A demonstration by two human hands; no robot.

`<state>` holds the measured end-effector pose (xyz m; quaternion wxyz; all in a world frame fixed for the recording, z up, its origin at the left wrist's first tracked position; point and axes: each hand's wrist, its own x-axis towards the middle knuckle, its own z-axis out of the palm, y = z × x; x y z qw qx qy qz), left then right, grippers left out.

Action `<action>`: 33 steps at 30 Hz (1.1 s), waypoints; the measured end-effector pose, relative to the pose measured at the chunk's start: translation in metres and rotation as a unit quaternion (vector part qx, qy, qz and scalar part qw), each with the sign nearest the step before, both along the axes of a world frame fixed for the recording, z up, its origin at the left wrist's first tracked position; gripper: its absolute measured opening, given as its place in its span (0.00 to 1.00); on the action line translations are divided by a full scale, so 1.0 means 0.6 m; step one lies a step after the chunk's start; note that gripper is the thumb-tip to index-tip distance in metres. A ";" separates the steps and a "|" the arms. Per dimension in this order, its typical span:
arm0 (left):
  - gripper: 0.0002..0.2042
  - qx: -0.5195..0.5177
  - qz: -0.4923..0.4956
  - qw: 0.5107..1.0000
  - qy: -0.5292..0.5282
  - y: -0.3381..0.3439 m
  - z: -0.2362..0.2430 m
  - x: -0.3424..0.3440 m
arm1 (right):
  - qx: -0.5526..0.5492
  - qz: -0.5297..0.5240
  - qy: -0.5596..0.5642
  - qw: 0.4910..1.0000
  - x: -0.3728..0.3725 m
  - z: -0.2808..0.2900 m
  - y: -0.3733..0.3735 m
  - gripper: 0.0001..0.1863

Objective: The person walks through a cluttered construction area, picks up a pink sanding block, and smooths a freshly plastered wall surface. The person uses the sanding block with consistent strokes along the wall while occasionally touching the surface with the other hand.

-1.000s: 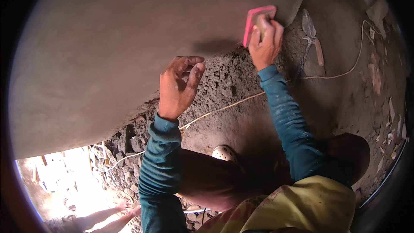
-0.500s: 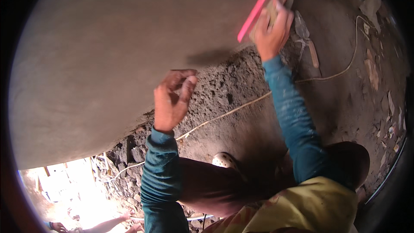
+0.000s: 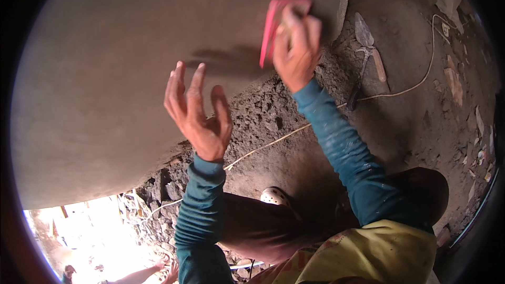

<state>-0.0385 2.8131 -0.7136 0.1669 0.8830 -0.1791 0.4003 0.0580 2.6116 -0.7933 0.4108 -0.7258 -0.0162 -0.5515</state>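
Note:
My right hand (image 3: pixel 298 52) grips a pink plastering float (image 3: pixel 269 34) by its back, close to the lower right part of a smooth grey plastered wall (image 3: pixel 115 73). Motion blurs the float and the fingers, and I cannot tell whether the float's face touches the plaster. My left hand (image 3: pixel 197 115) holds nothing. Its fingers are apart and point up in front of the wall, near the plaster's lower edge.
On the ground at right lie a trowel (image 3: pixel 379 65) with a wooden handle and a dark hammer-like tool (image 3: pixel 358 81). A pale cord (image 3: pixel 273 141) crosses rough dark rubble (image 3: pixel 263 110). Another person's forearm (image 3: pixel 139 275) shows at the bright lower left.
My right hand has moved left with the float, which now stands more upright. My left hand has risen slightly, and its fingers have gone from curled to spread.

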 end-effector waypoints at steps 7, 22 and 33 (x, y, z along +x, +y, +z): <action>0.29 0.000 0.010 0.999 0.041 -0.004 0.005 -0.004 | 0.021 -0.003 -0.006 1.000 0.007 -0.001 -0.017 0.22; 0.35 0.016 0.004 0.999 0.051 -0.001 -0.030 0.005 | -0.059 0.063 0.006 0.996 -0.038 -0.014 0.095 0.27; 0.34 -0.020 -0.038 0.993 0.111 0.034 -0.005 -0.014 | -0.078 0.064 0.003 0.995 -0.045 -0.028 0.124 0.26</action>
